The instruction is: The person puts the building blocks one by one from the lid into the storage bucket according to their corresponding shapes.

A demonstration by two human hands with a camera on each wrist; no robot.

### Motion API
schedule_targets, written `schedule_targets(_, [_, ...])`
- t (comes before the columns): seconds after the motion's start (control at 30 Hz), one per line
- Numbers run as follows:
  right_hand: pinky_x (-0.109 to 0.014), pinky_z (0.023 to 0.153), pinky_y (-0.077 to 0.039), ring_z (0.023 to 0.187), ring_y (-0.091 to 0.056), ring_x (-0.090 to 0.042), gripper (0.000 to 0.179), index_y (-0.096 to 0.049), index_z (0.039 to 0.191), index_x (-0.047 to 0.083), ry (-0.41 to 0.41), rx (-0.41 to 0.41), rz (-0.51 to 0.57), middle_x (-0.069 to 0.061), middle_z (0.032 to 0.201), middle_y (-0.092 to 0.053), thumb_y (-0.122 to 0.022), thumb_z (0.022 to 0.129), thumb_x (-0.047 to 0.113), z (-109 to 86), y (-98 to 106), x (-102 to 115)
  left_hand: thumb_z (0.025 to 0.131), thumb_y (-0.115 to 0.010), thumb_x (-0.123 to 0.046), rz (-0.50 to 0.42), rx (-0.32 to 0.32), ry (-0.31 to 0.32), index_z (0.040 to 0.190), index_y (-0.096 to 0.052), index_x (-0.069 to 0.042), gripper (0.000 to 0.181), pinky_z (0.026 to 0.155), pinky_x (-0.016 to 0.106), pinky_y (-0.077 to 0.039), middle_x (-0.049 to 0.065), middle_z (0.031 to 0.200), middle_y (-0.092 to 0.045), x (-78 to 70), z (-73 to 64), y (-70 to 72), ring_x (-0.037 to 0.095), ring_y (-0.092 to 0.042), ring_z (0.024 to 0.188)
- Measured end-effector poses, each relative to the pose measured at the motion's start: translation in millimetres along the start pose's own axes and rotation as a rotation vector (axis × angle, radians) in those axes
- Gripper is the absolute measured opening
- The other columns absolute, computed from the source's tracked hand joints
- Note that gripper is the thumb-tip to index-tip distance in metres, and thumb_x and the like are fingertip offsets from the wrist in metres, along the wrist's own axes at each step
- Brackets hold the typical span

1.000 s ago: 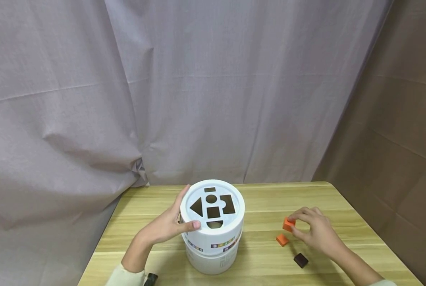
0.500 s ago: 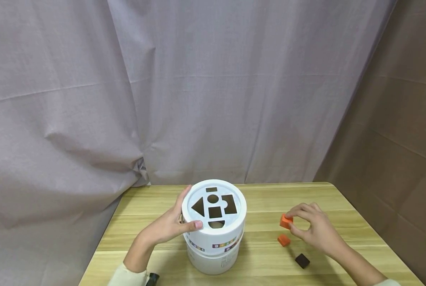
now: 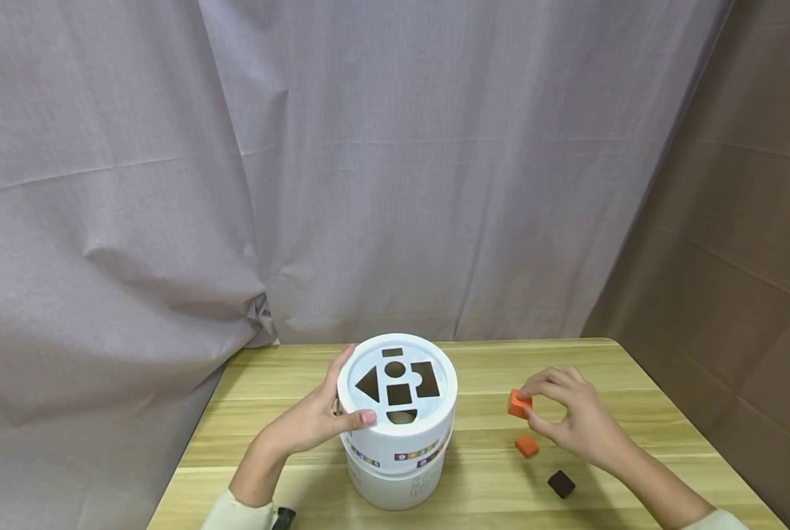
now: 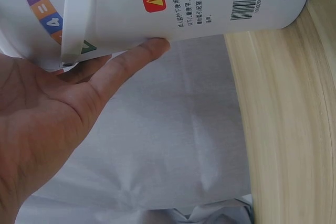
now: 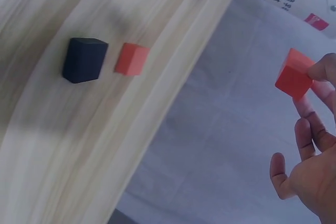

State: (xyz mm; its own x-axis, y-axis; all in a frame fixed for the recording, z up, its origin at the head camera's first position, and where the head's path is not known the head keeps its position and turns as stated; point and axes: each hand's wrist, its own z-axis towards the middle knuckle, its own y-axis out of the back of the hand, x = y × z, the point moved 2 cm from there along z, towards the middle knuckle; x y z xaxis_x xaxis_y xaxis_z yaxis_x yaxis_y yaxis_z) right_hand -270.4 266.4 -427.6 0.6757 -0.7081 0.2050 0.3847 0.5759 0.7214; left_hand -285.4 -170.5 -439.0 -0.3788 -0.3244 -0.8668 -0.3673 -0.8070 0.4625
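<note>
A white shape-sorter bucket (image 3: 395, 442) stands upright on the table, its lid cut with several holes, including a triangle, a circle and a square. My left hand (image 3: 305, 421) holds its left side, thumb on the rim; in the left wrist view the fingers (image 4: 128, 65) lie along the printed wall. Between thumb and fingers my right hand (image 3: 576, 416) pinches an orange block (image 3: 517, 404), raised above the table to the right of the bucket. The right wrist view also shows this held block (image 5: 294, 74), angled at the fingertips.
A second, smaller-looking orange block (image 3: 526, 446) lies on the wooden table (image 3: 494, 500) below the right hand. Nearer me lies a dark block (image 3: 562, 483). Grey curtain (image 3: 381, 184) hangs behind the table, and brown cloth (image 3: 732, 243) along the right.
My right hand has moved a little left and slightly up with the orange block, toward the bucket. The left hand keeps its place on the bucket.
</note>
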Motion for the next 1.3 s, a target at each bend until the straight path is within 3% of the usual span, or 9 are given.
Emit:
schedule_targets(0.6, [-0.025, 0.091, -0.042, 0.105, -0.055, -0.009, 0.045, -0.079, 0.103, 0.027, 0.128, -0.039, 0.067, 0.01, 0.112, -0.075, -0.095, 0.074, -0.004, 27.5, 5, 27, 0.095, -0.089, -0.042, 0.003, -0.009, 0.037, 0.179, 0.003, -0.026, 0.126, 0.135, 0.071, -0.02, 0.024, 0.185, -0.012, 1.9, 1.1, -0.6, 0.046, -0.023, 0.169])
schedule_targets(1.03, [-0.023, 0.098, -0.046, 0.113, -0.06, -0.014, 0.039, -0.08, 0.106, 0.024, 0.144, -0.036, 0.112, 0.006, 0.117, -0.076, -0.092, 0.079, -0.002, 47.9, 3, 42, 0.095, -0.089, -0.042, 0.0, -0.012, 0.026, 0.178, 0.003, -0.026, 0.126, 0.135, 0.072, -0.019, 0.022, 0.185, -0.011, 2.9, 0.1, 0.9, 0.046, -0.021, 0.169])
schedule_targets(1.3, [-0.022, 0.098, -0.046, 0.114, -0.059, -0.014, 0.034, -0.081, 0.109, 0.024, 0.106, -0.008, 0.161, 0.008, 0.118, -0.076, -0.092, 0.084, 0.002, 58.9, 2, 50, 0.095, -0.088, -0.043, 0.007, -0.013, 0.026, 0.178, 0.004, -0.027, 0.125, 0.134, 0.072, -0.021, 0.023, 0.185, -0.015, 2.8, -0.9, 0.3, 0.046, -0.023, 0.169])
